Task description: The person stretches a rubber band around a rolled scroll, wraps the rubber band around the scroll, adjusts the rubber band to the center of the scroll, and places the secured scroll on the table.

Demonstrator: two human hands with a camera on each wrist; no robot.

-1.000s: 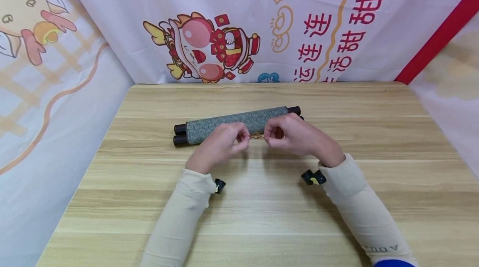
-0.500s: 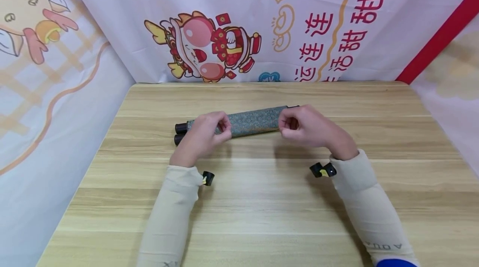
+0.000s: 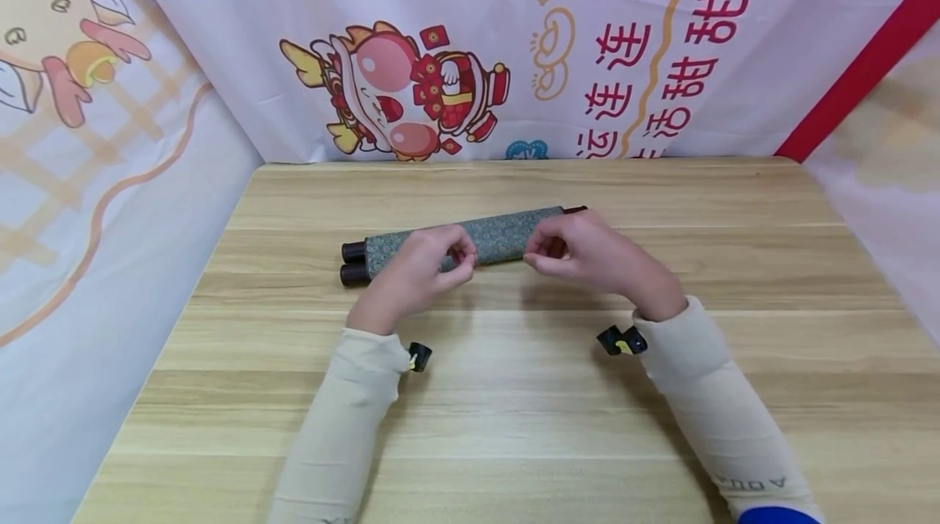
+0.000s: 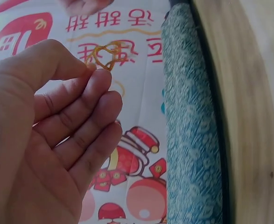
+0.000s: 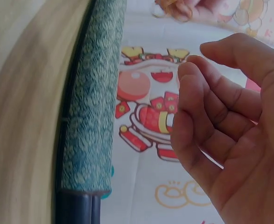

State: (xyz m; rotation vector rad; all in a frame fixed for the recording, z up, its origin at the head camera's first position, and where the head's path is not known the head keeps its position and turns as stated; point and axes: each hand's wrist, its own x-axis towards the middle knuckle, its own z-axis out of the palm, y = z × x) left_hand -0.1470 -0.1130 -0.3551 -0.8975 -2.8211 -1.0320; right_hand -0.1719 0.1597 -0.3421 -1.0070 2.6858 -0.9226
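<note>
A rolled scroll (image 3: pixel 507 232) covered in grey-green patterned cloth lies slantwise on the table, dark knobs at its ends. My left hand (image 3: pixel 414 273) is in front of its middle, pinching a thin golden cord (image 4: pixel 111 65) between thumb and index finger. The cord forms a small loop beyond the fingertips in the left wrist view. To the right, my right hand (image 3: pixel 587 253) hovers by the scroll's other half. Its fingers are loosely bent, and a gap shows between thumb and index finger in the right wrist view, with nothing visible in it. The hands partly hide the scroll.
The wooden table (image 3: pixel 514 410) extends around the scroll to its far edge. Behind it hangs a white printed cloth (image 3: pixel 242 34) with cartoon figures and red lettering. Small black wrist cameras (image 3: pixel 622 340) sit at both sleeves.
Both hands pinched the cord close together, then spread apart along the scroll. Since then they have come partway back together, and the right fingers have parted from the cord.
</note>
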